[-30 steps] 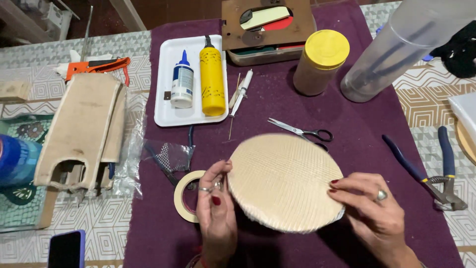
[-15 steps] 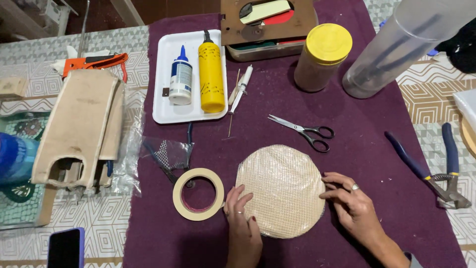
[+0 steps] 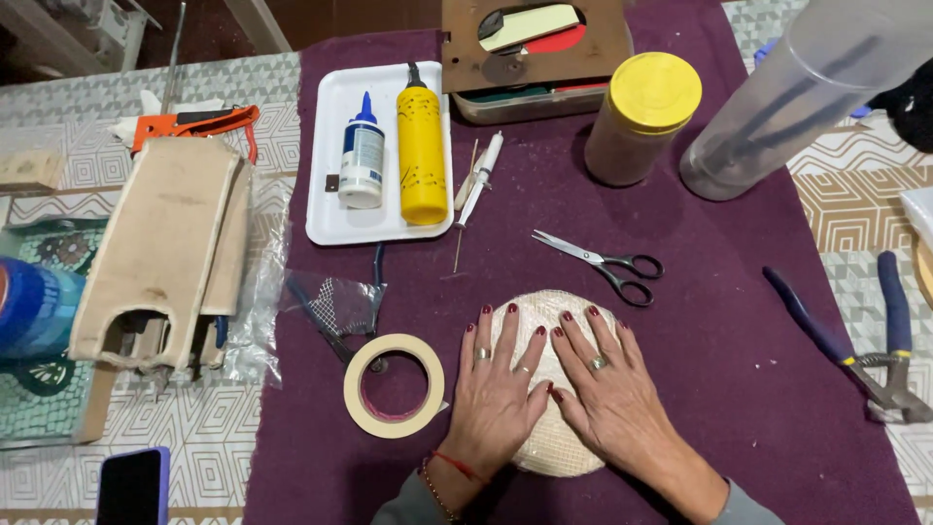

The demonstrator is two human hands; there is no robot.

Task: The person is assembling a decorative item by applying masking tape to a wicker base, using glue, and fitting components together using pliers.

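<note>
- We see a round, cream-coloured woven mesh disc lying flat on the dark purple felt cloth, near the cloth's front edge and a little right of its middle.
- Our left hand and right hand both lie palm down on the disc, fingers spread, thumbs touching at the centre; neither pinches anything.
- The hands cover most of the disc, so only its far rim and a strip of its near rim show.
- Just left of the left hand lies a beige roll of masking tape, flat on the cloth and apart from the disc.
- Beyond the tape sits a small clear plastic bag with netting.
- Silver scissors with black handles lie closed just beyond the disc's far edge.
- Further back, a white rectangular tray holds a white glue bottle with a blue cap and a yellow bottle.
- A jar with a yellow lid and a clear plastic tube stand at the far right.
- Blue-handled pliers lie well right of the disc, at the cloth's edge.
- Bare cloth lies open between the disc and the pliers.
</note>
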